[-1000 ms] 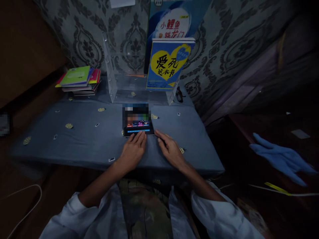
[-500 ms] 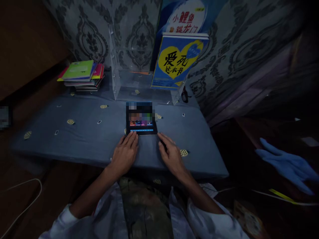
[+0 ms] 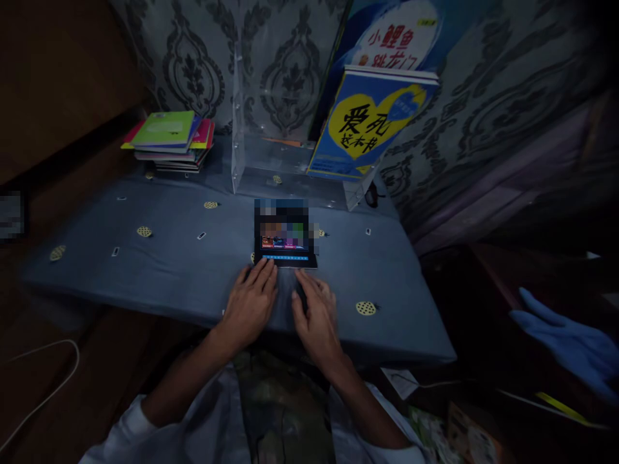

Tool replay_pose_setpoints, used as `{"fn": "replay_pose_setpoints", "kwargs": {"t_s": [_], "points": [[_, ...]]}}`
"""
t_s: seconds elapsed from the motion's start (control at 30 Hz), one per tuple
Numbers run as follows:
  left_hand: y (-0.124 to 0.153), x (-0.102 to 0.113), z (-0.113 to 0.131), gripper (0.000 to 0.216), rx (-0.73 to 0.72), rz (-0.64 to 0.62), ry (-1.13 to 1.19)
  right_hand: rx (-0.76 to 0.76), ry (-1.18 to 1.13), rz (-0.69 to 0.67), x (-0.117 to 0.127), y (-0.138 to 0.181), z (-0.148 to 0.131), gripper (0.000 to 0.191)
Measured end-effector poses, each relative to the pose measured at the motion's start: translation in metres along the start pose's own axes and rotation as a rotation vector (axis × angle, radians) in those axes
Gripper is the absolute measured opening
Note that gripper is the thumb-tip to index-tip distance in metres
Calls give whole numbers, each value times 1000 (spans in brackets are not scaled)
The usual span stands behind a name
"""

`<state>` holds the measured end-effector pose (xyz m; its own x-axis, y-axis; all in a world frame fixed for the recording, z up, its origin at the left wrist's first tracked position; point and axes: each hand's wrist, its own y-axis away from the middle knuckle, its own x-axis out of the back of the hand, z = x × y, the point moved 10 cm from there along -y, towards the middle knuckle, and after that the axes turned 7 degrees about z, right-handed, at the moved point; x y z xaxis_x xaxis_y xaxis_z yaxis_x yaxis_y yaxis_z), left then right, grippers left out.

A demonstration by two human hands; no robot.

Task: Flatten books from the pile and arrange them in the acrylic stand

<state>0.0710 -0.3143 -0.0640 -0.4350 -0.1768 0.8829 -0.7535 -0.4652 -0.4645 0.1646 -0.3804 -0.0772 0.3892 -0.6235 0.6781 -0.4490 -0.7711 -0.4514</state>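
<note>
A tablet in a dark cover (image 3: 285, 263) lies on the blue cloth, its screen lit and partly blurred into blocks. My left hand (image 3: 251, 301) rests palm down with fingers stretched out, the fingertips at the tablet's near left edge. On the other side, my right hand (image 3: 315, 316) is turned partly sideways, thumb apart from the bent fingers. Its index fingertip is close to the near edge; I cannot tell whether it touches. Nothing shows in either hand.
A stack of books (image 3: 167, 138) lies at the back left. Behind the tablet stands a clear acrylic rack (image 3: 236, 129) holding a blue and yellow book (image 3: 370, 125). Dark glasses (image 3: 372, 195) are beside it. Blue gloves (image 3: 570, 335) hang at the right, beyond the table edge.
My right hand has shifted left, closer to my left hand, and moved in front of the tablet's near edge. The whole view has turned slightly, with objects sitting further right.
</note>
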Motion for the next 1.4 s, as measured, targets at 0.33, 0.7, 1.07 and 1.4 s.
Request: {"fn": "replay_pose_setpoints", "kwargs": {"t_s": [0.33,0.7,1.07,1.4], "points": [[8,6,-6,43,-4,18,23,154,-281,-181,-22,-26,-36,47],[7,10,-8,30,40,80,65,519,-295,-438,-52,-69,-60,36],[5,9,-9,30,68,80,25,766,-130,-587,-67,-90,-73,33],[9,1,-10,38,37,65,-17,832,5,-541,-96,-138,-51,26]]}}
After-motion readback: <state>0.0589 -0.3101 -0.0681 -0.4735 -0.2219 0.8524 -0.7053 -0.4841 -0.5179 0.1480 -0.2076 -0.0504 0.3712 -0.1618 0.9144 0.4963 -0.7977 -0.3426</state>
